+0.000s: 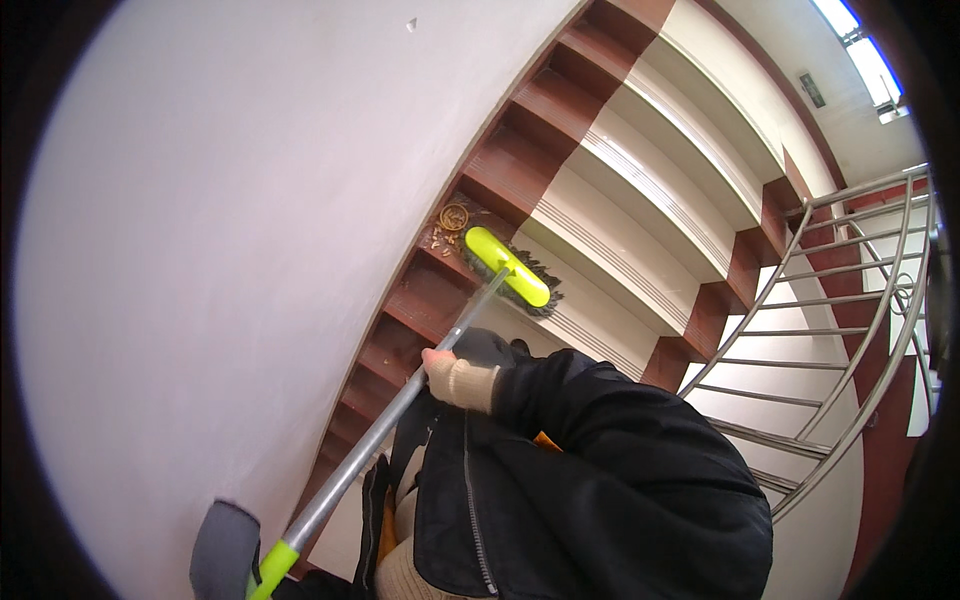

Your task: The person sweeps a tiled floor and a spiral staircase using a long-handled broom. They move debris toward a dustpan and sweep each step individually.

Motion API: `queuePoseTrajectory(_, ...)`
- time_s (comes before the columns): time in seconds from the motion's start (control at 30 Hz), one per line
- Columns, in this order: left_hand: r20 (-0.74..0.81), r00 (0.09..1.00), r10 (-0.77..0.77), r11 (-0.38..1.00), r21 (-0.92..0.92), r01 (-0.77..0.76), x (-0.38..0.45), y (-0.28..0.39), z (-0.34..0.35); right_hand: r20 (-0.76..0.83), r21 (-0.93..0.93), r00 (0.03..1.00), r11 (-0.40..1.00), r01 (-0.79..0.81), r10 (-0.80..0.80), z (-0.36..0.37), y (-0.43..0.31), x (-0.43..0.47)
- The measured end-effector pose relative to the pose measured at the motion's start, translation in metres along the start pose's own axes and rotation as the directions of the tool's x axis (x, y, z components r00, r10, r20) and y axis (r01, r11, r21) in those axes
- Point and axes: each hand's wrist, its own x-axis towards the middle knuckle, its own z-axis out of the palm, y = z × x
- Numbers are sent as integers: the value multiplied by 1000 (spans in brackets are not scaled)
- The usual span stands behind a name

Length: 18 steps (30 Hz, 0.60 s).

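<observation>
My right hand (441, 365), in a beige knit cuff and black sleeve, is closed around the grey metal pole of a broom (375, 429). The pole slants from a lime-green grip at the bottom left up to a lime-green broom head (507, 267) with dark grey bristles. The head lies across a stair tread, over its dark red and cream parts. Beside its upper left end, near the wall, are a small round yellowish-brown rim (454, 217) and scattered tan scraps (444, 241). My left hand is out of view; part of a black sleeve shows at the bottom edge.
Cream stair treads (637, 169) with dark red ends climb towards the top right. A white wall (210, 247) borders them on the left, a stainless-steel railing (817, 300) on the right. A grey object (225, 551), not clearly identifiable, is beside the green grip. A window is at top right.
</observation>
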Motion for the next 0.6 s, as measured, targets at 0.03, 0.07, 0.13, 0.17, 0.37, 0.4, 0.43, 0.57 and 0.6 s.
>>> queuePoseTrajectory(0.03,2,1000,18,1000,1,-18,2,6,-3,26,0,999,1000,20,-20,12,14,25)
queuePoseTrajectory(0.07,-2,999,39,999,4,-39,5,13,-7,56,-8,998,999,41,-41,19,19,23)
queuePoseTrajectory(0.13,-2,998,66,998,-10,-66,9,19,-13,77,51,994,996,76,-80,14,26,21)
queuePoseTrajectory(0.17,-6,997,75,997,-15,-75,12,24,-19,88,106,991,990,96,-106,12,24,17)
queuePoseTrajectory(0.37,134,991,-24,983,-176,47,-3,-3,-20,36,-93,920,915,392,-391,-6,-31,79)
queuePoseTrajectory(0.4,144,970,-194,958,-188,219,-35,0,14,75,-114,917,910,398,-392,-1,-36,98)
queuePoseTrajectory(0.43,107,971,-215,958,-172,231,-33,-9,14,52,-154,931,918,365,-362,-3,-38,86)
queuePoseTrajectory(0.57,-13,996,-94,994,-66,93,-15,-7,-16,-35,-230,947,924,304,-320,15,-19,42)
queuePoseTrajectory(0.6,-18,998,-54,998,-37,53,-12,-3,-19,-82,-221,941,926,305,-330,17,-7,46)
